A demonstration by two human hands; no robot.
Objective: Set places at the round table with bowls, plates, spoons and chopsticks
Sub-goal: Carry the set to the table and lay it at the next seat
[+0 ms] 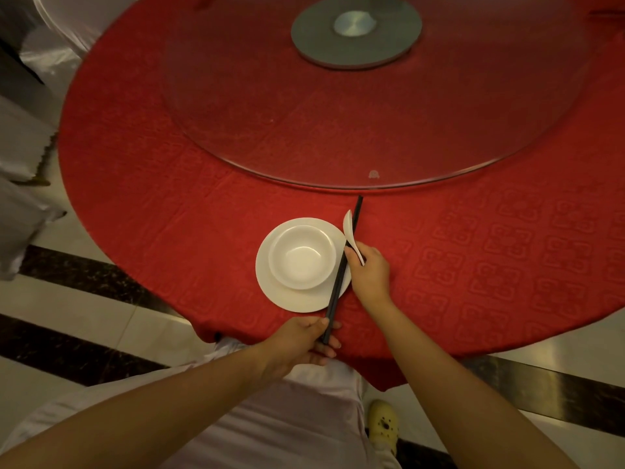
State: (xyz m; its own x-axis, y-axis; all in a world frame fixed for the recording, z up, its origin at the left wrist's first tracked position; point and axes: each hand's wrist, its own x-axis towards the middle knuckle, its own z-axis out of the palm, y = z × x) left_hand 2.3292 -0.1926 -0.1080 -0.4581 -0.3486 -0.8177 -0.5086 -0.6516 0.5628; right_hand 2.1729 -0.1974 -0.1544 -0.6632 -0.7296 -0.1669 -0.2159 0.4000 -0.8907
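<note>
A white bowl (302,256) sits on a white plate (287,297) near the front edge of the round table with the red cloth (152,204). Black chopsticks (342,269) lie slanted across the plate's right rim, their far tips pointing at the glass turntable. My left hand (304,340) is shut on their near ends at the table edge. My right hand (368,269), just right of the plate, is shut on the handle of a white spoon (350,228) and also touches the chopsticks' middle.
A large glass turntable (236,96) covers the table's middle, with a grey round hub (356,32) under it. White-covered chairs (30,137) stand at the left. Tiled floor with dark stripes lies below the table edge, and my yellow shoe (384,428) shows there.
</note>
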